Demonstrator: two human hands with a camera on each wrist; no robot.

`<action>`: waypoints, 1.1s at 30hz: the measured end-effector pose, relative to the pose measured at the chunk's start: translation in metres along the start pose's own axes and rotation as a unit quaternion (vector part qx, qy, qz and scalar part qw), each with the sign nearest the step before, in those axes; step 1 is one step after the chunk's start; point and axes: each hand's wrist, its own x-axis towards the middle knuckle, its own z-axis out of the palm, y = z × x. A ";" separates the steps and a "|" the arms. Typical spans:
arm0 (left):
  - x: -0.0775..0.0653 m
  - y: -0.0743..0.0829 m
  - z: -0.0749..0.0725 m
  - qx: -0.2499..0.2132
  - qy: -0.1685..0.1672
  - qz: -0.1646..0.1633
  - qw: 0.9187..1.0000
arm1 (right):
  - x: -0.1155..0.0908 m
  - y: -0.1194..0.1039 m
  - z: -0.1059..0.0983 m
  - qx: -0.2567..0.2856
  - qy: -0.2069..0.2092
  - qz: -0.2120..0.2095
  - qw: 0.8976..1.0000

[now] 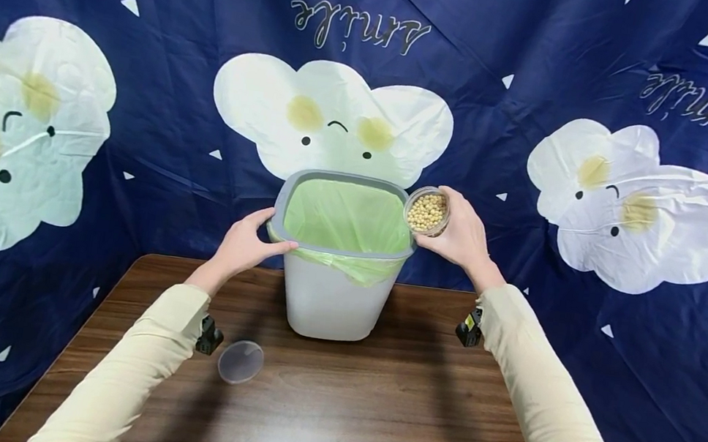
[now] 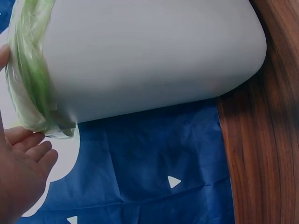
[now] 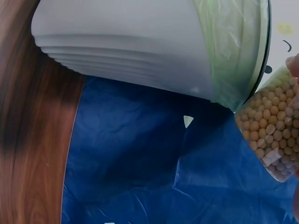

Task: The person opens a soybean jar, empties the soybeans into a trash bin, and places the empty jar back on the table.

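Observation:
A grey-white trash can [image 1: 337,300] with a grey rim stands upright on the table, lined with a light green bag [image 1: 348,216] folded over the rim. My left hand [image 1: 245,243] holds the rim at its near left corner, thumb at the front and fingers at the left side. In the left wrist view those fingers [image 2: 35,147] curl beside the bag's folded edge. My right hand [image 1: 459,230] grips a clear jar of soybeans [image 1: 426,211] at the can's right rim. The jar's open mouth tilts toward the camera, and the beans fill much of it in the right wrist view.
A clear round lid [image 1: 240,362] lies on the brown wooden table [image 1: 330,417], left of the can and near my left wrist. Behind the can and at both sides hangs a dark blue cloth [image 1: 490,142] printed with white clouds.

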 end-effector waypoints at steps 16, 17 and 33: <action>0.000 0.001 0.000 -0.002 -0.007 -0.013 1.000 | 0.008 -0.003 0.000 -0.060 -0.026 -0.065 0.996; 0.000 0.001 0.000 -0.002 -0.007 -0.013 1.000 | 0.009 -0.003 0.000 -0.061 -0.025 -0.069 0.995; 0.000 0.001 0.000 -0.010 -0.001 -0.013 1.000 | 0.013 0.002 0.001 -0.088 -0.016 -0.118 0.989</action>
